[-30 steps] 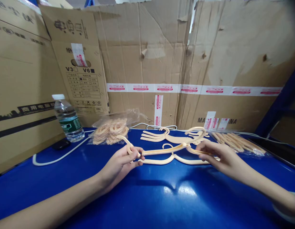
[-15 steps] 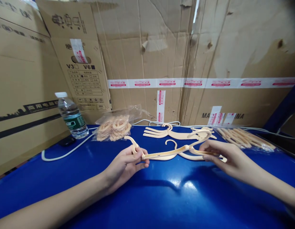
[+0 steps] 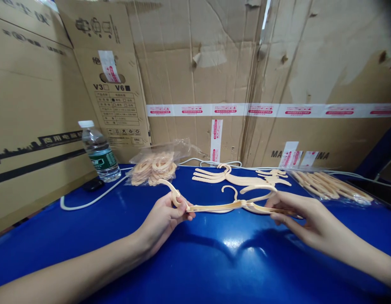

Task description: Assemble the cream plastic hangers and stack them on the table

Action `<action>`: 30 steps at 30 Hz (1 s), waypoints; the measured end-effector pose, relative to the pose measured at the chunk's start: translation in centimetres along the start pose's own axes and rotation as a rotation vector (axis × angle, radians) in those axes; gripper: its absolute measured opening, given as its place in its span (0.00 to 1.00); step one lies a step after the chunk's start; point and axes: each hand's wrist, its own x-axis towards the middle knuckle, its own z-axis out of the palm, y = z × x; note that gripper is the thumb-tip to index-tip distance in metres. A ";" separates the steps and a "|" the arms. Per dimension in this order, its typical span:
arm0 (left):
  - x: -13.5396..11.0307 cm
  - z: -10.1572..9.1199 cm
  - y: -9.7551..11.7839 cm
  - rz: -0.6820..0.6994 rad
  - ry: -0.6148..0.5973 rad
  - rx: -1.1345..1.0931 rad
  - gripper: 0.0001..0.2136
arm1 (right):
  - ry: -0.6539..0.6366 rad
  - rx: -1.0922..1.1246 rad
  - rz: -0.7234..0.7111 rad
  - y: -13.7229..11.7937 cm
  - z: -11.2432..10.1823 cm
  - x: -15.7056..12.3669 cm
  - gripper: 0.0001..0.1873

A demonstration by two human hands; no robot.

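Observation:
A beige plastic hanger [image 3: 217, 207] is held level above the blue table, stretched between both hands. My left hand [image 3: 165, 217] is closed on its left end, thumb on top, where a curved piece sticks up. At the other end my right hand [image 3: 296, 213] pinches the right arm, beside a rounded loop that rises near the middle joint. Behind it another beige hanger [image 3: 228, 190] lies on the table, its hook showing and its body partly hidden. Farther back rests a stack of hangers [image 3: 211, 175] with small beige pieces [image 3: 273, 174] at its right end.
A clear bag of beige loops [image 3: 154, 166] lies at the back left, beside a water bottle [image 3: 102, 154] and a small black object [image 3: 93, 184]. At the back right is a bag of long beige pieces [image 3: 331, 185]. A white cable [image 3: 97, 207] crosses the table [image 3: 195, 270]. Cardboard [image 3: 195, 76] stands behind.
The held hanger has tilted: its middle and right part sit lower and its loop has turned flatter. My right hand has shifted slightly right. The camera view has moved a little.

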 end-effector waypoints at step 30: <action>0.5 -0.3 -0.3 -0.151 -0.167 -0.256 0.11 | 0.044 -0.020 -0.034 1.3 -0.9 0.3 0.08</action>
